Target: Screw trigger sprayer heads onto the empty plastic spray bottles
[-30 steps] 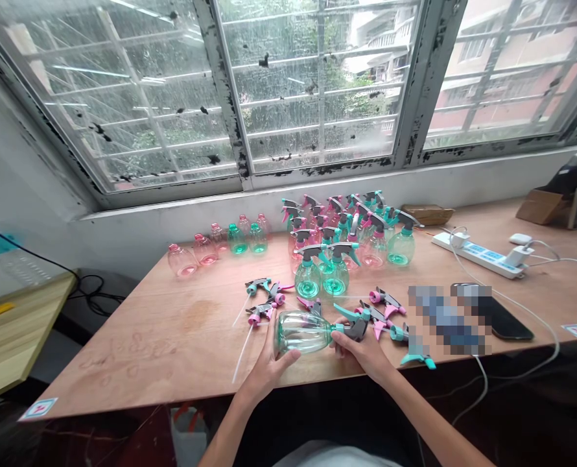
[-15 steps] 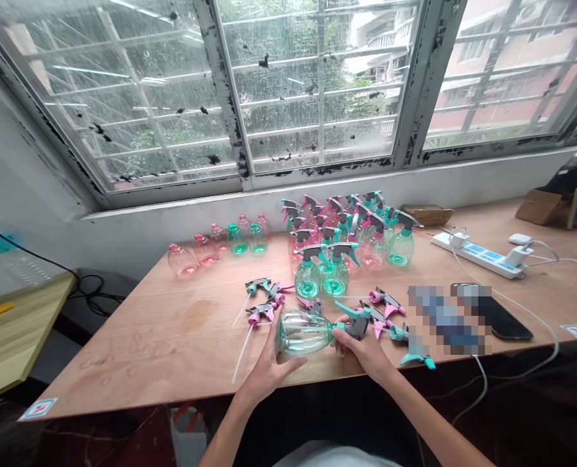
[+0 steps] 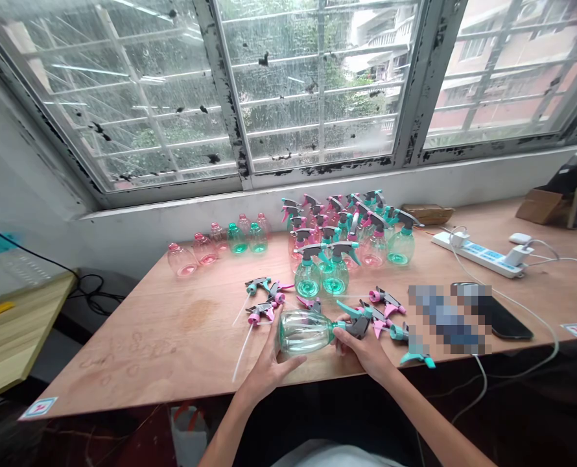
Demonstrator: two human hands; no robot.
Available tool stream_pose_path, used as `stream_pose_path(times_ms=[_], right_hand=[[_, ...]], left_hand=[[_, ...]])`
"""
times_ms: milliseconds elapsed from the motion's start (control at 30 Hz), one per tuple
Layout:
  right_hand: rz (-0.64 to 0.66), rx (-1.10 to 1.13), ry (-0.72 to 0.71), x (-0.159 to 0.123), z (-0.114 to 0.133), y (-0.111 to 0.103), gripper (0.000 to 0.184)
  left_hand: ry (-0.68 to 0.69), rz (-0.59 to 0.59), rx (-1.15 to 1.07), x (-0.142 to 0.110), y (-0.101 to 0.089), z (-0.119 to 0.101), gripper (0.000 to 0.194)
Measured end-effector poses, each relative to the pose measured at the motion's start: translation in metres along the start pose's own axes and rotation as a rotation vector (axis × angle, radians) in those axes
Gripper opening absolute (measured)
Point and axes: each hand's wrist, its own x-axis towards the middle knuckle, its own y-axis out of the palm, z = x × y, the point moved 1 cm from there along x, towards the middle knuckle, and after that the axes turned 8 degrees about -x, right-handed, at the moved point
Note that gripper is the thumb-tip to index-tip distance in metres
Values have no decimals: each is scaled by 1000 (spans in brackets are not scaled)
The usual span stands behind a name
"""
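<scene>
A clear green spray bottle (image 3: 305,333) lies sideways between my hands, above the table's front edge. My left hand (image 3: 273,363) is wrapped round its base end. At the neck, my right hand (image 3: 359,347) grips the teal collar of the grey and teal spray head (image 3: 359,322), which sits on the bottle's mouth; some fingers are hidden behind it. Loose pink and grey spray heads (image 3: 260,314) with white tubes lie left of the bottle. To the right are another pink spray head (image 3: 387,301) and a teal one (image 3: 417,355).
Several bottles with spray heads (image 3: 334,279) stand at the back middle. Open-necked pink bottles (image 3: 181,261) and green bottles (image 3: 258,239) stand at the back left. A power strip (image 3: 480,255), cables and a black phone (image 3: 505,314) lie on the right.
The spray head's teal trigger has shifted very slightly at the bottle's neck. Both hands keep their places on the bottle, and the other things have not moved.
</scene>
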Motion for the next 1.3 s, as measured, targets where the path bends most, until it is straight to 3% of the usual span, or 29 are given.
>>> stream_pose_path(times_ms=[100,300,500,900,1100,1300], right_hand=[[2,-1,1,-1,-1,0,27],[11,-12,-4,-1,-2,0,26],[4,1,-2,-1,1,-1,26],[-10,23,25,-1,1,0,31],[-4,37,26,-1,3,0,32],[-17,52,41,0,2,-1,34]], left_hand=[[-11,-8,1,0,-1,1,114],[-48,-2,9,0,-1,-3,92],[-13,0,20,1,-2,2,109],[4,-10,18,0,3,-4,117],[-52,-23,17,-1,0,0,100],[-2,-3,24,-1,1,0,107]])
